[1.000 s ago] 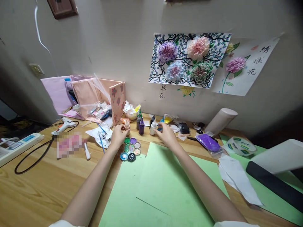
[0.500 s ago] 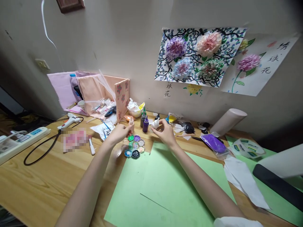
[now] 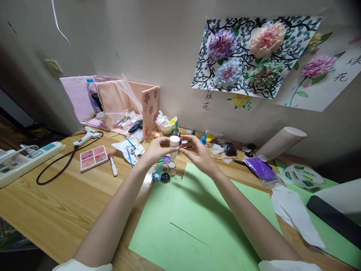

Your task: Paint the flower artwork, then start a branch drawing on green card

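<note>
My left hand is closed around a small white paint bottle, thumb and fingers pinching its left side. The bottle's flat round end faces up toward me. From the other side my right hand reaches it with curved fingers, thumb and fingertips at its right edge. Just below the hands is a flower-shaped paint palette with green, purple, blue and black paint in its wells. Behind the hands, other paint bottles are partly hidden; a blue-tipped bottle shows right of them.
Green paper covers the table in front. At left lie a makeup palette, a brush, a glue gun with its cord, and a power strip. A purple packet and white paper are at right.
My hands have come together on the white bottle, which has moved left from my right hand alone. My left hand has let go of the pinkish bottle, now out of sight.
</note>
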Available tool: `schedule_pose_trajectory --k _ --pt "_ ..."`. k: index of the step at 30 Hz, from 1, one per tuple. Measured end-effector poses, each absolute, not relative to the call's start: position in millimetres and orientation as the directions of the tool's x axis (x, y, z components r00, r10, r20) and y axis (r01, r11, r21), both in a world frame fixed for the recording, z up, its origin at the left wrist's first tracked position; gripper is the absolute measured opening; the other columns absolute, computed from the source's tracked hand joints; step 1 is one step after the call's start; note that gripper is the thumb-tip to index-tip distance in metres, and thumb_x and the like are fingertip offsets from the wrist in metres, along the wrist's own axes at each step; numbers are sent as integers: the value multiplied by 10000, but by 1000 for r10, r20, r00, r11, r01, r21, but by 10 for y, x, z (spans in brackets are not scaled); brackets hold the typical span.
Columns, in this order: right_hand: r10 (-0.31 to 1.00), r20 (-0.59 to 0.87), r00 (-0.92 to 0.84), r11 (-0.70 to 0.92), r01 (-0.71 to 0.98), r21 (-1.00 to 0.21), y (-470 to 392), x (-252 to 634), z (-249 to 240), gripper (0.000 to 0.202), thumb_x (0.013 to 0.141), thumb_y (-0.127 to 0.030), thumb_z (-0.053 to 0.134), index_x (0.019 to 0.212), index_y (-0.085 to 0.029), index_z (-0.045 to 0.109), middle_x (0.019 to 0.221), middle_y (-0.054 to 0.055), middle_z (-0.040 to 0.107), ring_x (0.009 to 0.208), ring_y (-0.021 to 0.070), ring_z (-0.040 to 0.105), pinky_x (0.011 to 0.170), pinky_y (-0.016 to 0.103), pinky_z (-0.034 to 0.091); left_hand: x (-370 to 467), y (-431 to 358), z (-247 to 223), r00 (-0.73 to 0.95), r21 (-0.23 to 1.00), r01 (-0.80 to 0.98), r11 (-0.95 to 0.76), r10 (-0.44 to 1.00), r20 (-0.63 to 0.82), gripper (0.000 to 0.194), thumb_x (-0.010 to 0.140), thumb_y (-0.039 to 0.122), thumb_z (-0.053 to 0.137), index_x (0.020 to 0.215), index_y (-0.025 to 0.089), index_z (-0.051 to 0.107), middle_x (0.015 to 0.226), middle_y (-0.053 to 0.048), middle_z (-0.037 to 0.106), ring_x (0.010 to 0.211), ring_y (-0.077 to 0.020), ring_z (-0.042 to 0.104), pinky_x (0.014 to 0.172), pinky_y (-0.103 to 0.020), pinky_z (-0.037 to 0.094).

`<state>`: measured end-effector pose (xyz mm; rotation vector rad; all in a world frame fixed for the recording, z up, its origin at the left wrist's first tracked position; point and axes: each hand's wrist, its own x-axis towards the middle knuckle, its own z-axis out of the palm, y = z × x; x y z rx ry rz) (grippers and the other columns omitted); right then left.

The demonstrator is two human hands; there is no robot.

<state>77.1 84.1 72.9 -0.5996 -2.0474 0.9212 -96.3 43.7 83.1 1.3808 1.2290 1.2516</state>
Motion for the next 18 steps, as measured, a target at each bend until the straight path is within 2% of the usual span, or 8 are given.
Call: schedule_pose_trajectory --k 3,6,8,9,11,12,15,18 --pt "654 403 -640 589 96 -802 780 770 791 487 767 -390 636 1196 -223 477 1181 95 569 1032 218 583 895 373 482 -906 389 907 18 960 200 -194 981 194 364 576 306 784 866 119 667 887 -79 688 863 -228 632 788 -326 496" --pt "664 593 -455 710 137 -690 688 804 879 521 820 -404 564 1293 -251 408 1323 103 480 1197 247 478 993 423 408 -855 324 983 21 901 318 -297 952 306 266 640 253 728 871 129 685 863 -59 692 844 -216 635 771 -307 499" --pt "574 714 -401 814 193 -547 635 842 956 530 876 -378 473 1371 -287 307 1430 68 373 1311 241 354 1075 462 307 -845 291 1013 23 872 355 -337 936 352 238 687 254 688 891 133 698 854 -53 694 845 -216 636 759 -300 502" --pt "508 720 -473 859 214 -465 615 861 995 526 890 -367 446 1386 -304 284 1446 41 359 1335 232 319 1103 475 256 -845 282 1017 25 861 372 -347 931 365 229 704 260 673 892 133 704 843 -51 696 842 -218 637 749 -299 504" --pt "378 627 -681 922 215 -323 588 889 1066 519 893 -363 444 1388 -329 291 1431 5 392 1340 224 319 1131 492 189 -848 279 1007 31 847 399 -351 928 371 212 718 268 660 870 129 712 802 -48 697 818 -222 640 720 -296 507" --pt "354 586 -729 932 225 -284 581 899 1095 520 892 -360 447 1389 -333 294 1427 -3 398 1341 225 319 1137 500 168 -848 282 1000 35 847 403 -348 930 366 205 719 275 660 849 126 714 778 -45 695 802 -222 640 703 -293 507" --pt "432 615 -660 902 310 -300 578 924 1146 531 894 -342 445 1399 -326 281 1454 -6 351 1365 248 265 1133 525 153 -823 276 1013 75 880 340 -332 942 327 205 714 298 666 805 119 708 754 -37 688 794 -220 640 687 -282 507" --pt "556 532 -639 826 348 -444 589 937 1135 512 886 -328 470 1378 -323 329 1414 19 417 1306 264 379 1076 512 305 -774 231 1088 83 890 313 -331 943 321 185 695 290 675 778 128 706 750 -28 685 822 -223 635 702 -277 508"
